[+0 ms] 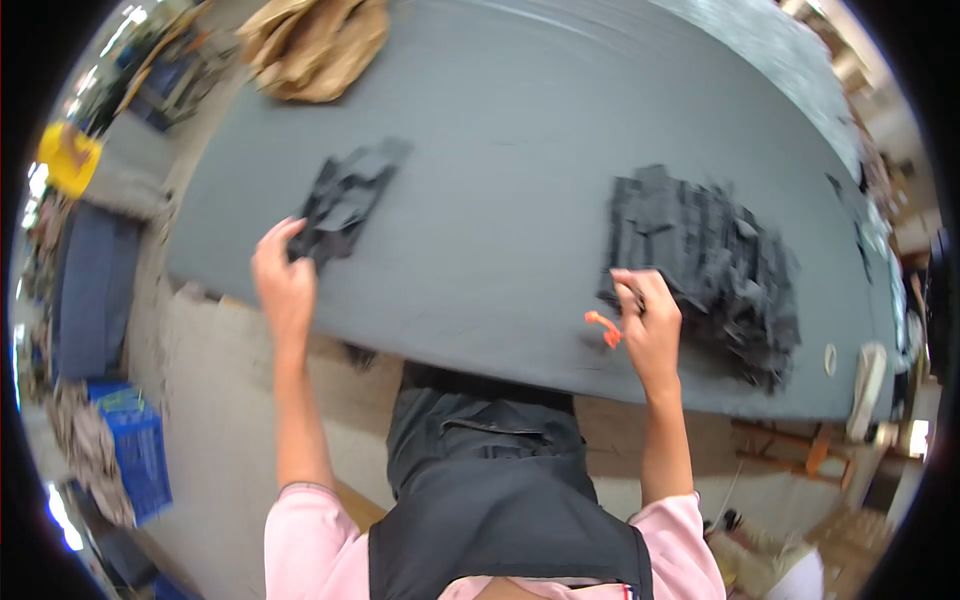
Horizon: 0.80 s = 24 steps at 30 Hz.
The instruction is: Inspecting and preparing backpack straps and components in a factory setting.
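Observation:
My left hand [284, 278] is at the near end of a small pile of dark fabric pieces [347, 200] on the left of the table. Its thumb and forefinger are apart, close to the pile's edge; blur hides whether they touch it. On the right, my right hand [651, 325] is closed at the near left edge of a larger row of overlapping dark fabric pieces [690, 240]. A small orange-handled tool [606, 328] sticks out from the left side of this hand. Its other end is mostly hidden by the fingers, so I cannot tell its kind.
Grey sheeting covers the wide table [480, 230]. A crumpled brown paper bag [320, 50] stands at the far left, and clear plastic [770, 70] lies along the far right. A roll of tape [830, 360] and a pale long object [866, 390] rest near the right corner. A blue crate [140, 450] is on the left floor.

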Each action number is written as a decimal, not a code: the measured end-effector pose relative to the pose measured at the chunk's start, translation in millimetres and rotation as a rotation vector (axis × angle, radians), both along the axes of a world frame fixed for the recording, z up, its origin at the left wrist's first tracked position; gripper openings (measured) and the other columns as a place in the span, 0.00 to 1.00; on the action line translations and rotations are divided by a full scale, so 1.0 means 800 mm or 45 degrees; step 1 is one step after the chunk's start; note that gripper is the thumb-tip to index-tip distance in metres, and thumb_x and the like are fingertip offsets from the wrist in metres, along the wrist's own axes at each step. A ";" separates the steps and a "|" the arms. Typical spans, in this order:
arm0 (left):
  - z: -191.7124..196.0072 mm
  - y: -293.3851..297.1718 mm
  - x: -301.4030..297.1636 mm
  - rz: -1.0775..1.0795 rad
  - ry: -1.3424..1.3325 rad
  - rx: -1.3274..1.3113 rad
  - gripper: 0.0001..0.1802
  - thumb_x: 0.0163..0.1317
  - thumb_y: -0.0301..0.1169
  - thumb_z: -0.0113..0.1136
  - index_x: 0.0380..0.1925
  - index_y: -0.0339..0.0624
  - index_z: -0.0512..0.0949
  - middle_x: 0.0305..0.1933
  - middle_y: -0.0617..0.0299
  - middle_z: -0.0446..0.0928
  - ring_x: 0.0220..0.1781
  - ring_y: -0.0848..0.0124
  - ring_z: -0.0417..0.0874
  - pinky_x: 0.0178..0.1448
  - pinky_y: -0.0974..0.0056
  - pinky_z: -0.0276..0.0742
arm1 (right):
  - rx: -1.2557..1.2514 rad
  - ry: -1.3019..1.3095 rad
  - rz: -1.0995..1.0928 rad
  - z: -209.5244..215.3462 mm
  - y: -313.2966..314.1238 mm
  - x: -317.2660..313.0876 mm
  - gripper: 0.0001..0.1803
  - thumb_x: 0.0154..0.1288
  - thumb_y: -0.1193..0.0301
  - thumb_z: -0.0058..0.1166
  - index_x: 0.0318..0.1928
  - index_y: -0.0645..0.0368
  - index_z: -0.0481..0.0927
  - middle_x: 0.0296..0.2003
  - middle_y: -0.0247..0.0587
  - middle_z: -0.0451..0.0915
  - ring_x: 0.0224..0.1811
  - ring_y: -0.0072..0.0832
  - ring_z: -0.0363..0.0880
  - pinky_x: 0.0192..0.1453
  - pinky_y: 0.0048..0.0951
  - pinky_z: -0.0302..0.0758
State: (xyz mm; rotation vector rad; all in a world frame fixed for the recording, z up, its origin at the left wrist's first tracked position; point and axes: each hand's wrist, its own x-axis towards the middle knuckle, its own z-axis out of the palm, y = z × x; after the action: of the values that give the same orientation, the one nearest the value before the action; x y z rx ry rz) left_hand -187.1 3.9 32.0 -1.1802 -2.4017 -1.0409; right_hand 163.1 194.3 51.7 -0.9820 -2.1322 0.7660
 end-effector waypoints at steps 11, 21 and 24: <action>-0.003 0.005 0.112 -0.094 -0.015 0.119 0.16 0.55 0.19 0.50 0.44 0.37 0.75 0.61 0.54 0.67 0.65 0.56 0.63 0.67 0.54 0.58 | 0.233 -1.010 -0.431 -0.001 0.127 0.009 0.27 0.49 0.59 0.67 0.43 0.63 0.72 0.42 0.48 0.74 0.36 0.46 0.81 0.38 0.41 0.79; 0.000 0.015 0.179 -0.399 -0.385 0.169 0.15 0.53 0.17 0.52 0.43 0.37 0.75 0.60 0.53 0.67 0.63 0.56 0.66 0.64 0.56 0.62 | 0.287 -0.808 -0.455 -0.022 0.124 0.007 0.17 0.50 0.71 0.61 0.39 0.61 0.70 0.39 0.48 0.71 0.36 0.50 0.80 0.39 0.46 0.77; 0.004 0.023 0.193 -0.516 -0.566 0.201 0.14 0.54 0.17 0.52 0.42 0.37 0.76 0.59 0.52 0.68 0.59 0.58 0.70 0.62 0.58 0.65 | 0.261 -0.700 -0.455 -0.003 0.107 0.006 0.11 0.49 0.73 0.59 0.32 0.62 0.72 0.38 0.46 0.72 0.35 0.49 0.79 0.38 0.47 0.75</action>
State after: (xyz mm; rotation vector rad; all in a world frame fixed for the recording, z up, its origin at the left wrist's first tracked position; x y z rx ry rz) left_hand -32.6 22.7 34.9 -1.5505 -2.3710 -1.7460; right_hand 167.8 279.9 49.3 -1.5317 -2.3174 0.0981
